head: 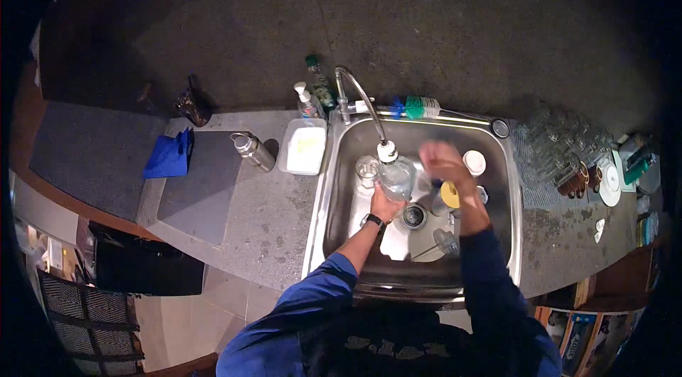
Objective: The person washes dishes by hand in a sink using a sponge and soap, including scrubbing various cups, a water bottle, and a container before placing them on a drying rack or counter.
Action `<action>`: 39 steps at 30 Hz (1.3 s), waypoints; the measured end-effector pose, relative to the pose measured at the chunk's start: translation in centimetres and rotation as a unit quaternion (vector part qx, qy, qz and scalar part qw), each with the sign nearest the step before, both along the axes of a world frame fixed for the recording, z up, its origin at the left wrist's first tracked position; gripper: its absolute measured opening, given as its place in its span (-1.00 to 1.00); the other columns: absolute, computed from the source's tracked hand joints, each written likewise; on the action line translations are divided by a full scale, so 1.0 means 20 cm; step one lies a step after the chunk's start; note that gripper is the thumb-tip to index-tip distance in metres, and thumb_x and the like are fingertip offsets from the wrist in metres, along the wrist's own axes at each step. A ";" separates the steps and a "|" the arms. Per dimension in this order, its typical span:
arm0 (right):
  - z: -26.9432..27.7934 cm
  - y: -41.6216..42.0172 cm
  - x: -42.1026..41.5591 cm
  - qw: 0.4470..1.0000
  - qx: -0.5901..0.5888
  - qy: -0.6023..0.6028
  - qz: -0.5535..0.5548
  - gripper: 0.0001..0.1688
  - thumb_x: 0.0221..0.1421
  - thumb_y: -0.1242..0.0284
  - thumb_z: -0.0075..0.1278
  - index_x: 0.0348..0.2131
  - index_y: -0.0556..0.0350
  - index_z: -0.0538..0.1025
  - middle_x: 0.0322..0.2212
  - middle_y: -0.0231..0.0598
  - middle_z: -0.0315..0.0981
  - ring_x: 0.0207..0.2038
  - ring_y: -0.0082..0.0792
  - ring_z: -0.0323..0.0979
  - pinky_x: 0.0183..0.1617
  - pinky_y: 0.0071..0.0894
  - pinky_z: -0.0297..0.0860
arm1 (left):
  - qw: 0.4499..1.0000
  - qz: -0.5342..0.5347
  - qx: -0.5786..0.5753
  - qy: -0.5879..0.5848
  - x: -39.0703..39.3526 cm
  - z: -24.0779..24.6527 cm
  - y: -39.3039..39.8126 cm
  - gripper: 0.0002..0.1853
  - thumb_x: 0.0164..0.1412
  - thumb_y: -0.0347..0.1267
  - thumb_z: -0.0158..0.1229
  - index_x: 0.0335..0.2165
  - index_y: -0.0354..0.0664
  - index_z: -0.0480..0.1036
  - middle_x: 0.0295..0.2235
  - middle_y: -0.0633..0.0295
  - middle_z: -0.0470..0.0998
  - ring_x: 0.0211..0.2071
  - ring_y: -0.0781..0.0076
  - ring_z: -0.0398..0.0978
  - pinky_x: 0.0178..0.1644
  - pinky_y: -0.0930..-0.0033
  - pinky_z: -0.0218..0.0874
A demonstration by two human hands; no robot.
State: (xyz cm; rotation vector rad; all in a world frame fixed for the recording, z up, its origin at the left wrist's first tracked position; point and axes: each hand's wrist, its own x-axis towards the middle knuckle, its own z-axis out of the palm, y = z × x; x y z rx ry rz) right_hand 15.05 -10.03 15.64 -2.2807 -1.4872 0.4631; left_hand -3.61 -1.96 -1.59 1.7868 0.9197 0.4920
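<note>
With a dark watch on its wrist, my left hand (pixel 386 204) grips a clear glass vessel (pixel 398 179) under the white spray head (pixel 387 151) of the flexible faucet. To the right of the vessel, my right hand (pixel 439 158) is raised over the stainless steel sink (pixel 394 277) and blurred; what its fingers do cannot be made out. A clear drinking glass (pixel 367 171) stands left of the vessel. Near my right forearm are a container with a yellow top (pixel 449 194) and a round white item (pixel 473 162). Another clear glass (pixel 444 242) lies near the drain (pixel 413 216).
A plastic container (pixel 303 147), a pump bottle (pixel 309 103) and a steel flask (pixel 254 152) stand left of the sink. Behind it lies a bottle brush (pixel 418 107). On the right, many glasses (pixel 554 137) and brown mugs (pixel 574 182) rest on a mat.
</note>
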 end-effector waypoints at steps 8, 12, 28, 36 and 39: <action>-0.03 0.80 0.02 0.956 0.257 -0.016 0.142 -0.68 0.03 0.56 -0.02 -0.16 0.24 0.49 -0.16 0.13 0.45 -0.04 0.11 0.38 0.02 -0.13 0.33 | 0.995 0.005 -0.028 -0.097 -0.05 -0.01 0.01 0.07 -0.31 -0.29 0.49 0.12 -0.24 0.00 -0.05 0.01 0.45 -0.01 0.17 0.44 0.09 0.24 0.25; -0.15 0.74 0.03 0.965 0.235 -0.011 0.115 -0.68 0.05 0.55 -0.03 -0.14 0.23 0.48 -0.15 0.15 0.43 -0.04 0.14 0.37 0.07 -0.14 0.31 | 0.995 0.015 -0.031 -0.093 -0.09 -0.04 0.07 0.07 -0.32 -0.28 0.49 0.11 -0.25 0.00 -0.05 0.01 0.45 -0.01 0.17 0.44 0.09 0.24 0.24; -0.33 0.27 0.00 0.958 0.146 0.228 -0.094 -0.29 0.18 0.22 0.01 0.22 0.05 0.18 0.05 0.03 0.34 0.09 -0.14 0.34 0.12 -0.25 0.30 | 0.997 -0.051 -0.002 -0.057 -0.09 0.01 0.04 0.09 -0.33 -0.29 0.51 0.11 -0.27 -0.02 -0.05 -0.01 0.44 -0.02 0.15 0.44 0.09 0.24 0.24; -0.61 0.02 -0.26 0.979 0.144 0.122 -0.071 0.31 -0.36 0.04 0.40 0.23 0.20 0.09 0.12 0.13 0.17 0.21 -0.07 0.16 0.22 -0.21 0.22 | 0.994 -0.111 0.013 -0.001 -0.03 -0.10 0.01 0.07 -0.29 -0.21 0.52 0.08 -0.44 0.05 -0.07 -0.08 0.44 -0.02 0.08 0.43 0.08 0.20 0.26; -0.50 0.08 -0.37 0.984 0.113 0.078 -0.116 0.30 -0.47 0.12 0.42 0.20 0.21 0.13 0.11 0.19 0.16 0.18 0.08 0.18 0.22 -0.17 0.22 | 0.988 -0.138 0.059 -0.032 -0.06 -0.21 0.08 0.08 -0.29 -0.22 0.52 0.12 -0.41 0.06 -0.05 -0.08 0.44 0.00 0.08 0.43 0.09 0.23 0.24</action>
